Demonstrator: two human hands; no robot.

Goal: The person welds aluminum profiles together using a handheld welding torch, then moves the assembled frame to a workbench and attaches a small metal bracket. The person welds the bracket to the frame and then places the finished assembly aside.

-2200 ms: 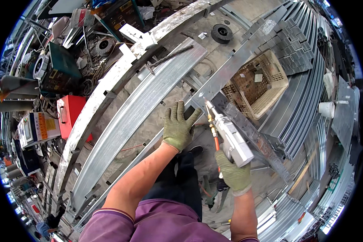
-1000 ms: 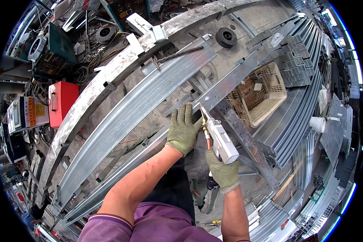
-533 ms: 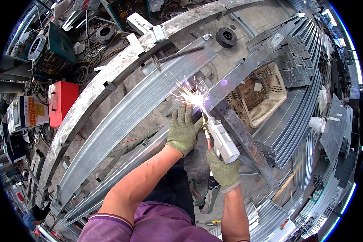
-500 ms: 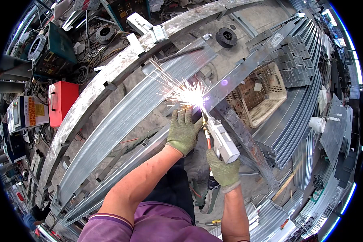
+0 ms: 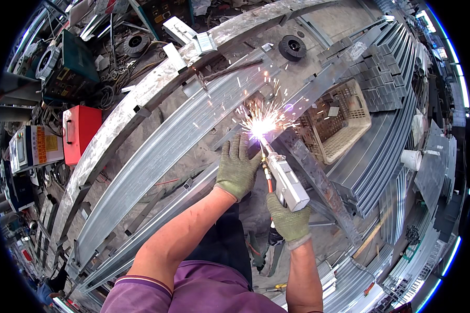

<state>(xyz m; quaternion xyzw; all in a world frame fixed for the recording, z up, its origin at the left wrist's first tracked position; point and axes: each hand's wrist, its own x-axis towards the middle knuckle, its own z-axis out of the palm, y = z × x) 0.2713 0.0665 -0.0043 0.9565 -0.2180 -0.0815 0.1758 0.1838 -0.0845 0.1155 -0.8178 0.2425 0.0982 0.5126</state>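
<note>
My right hand point(image 5: 289, 220), in a green knit glove, is closed round the rear of a handheld welding torch point(image 5: 288, 182) with a boxy white body. A bright glow and sparks point(image 5: 262, 127) burst at the torch's tip against the steel, hiding the exact contact spot. Just left of the nozzle, my gloved left hand point(image 5: 236, 169) lies with its fingers stretched forward over a metal channel point(image 5: 203, 180). Its thumb reaches toward the torch's front; whether it touches is unclear. A steel bar point(image 5: 310, 94) runs from the glow toward the upper right.
A wide galvanized channel point(image 5: 156, 148) and a curved steel beam point(image 5: 115, 117) lie beyond. A beige plastic crate point(image 5: 344, 141) stands right, near stacked steel tubes point(image 5: 378, 75). A black spool point(image 5: 292, 48) sits at the back. At left are a red box point(image 5: 83, 133) and a green machine point(image 5: 70, 70).
The spark spray has shrunk and now scatters upward and to both sides, instead of streaming far to the upper left. Both hands and the torch are nearly still.
</note>
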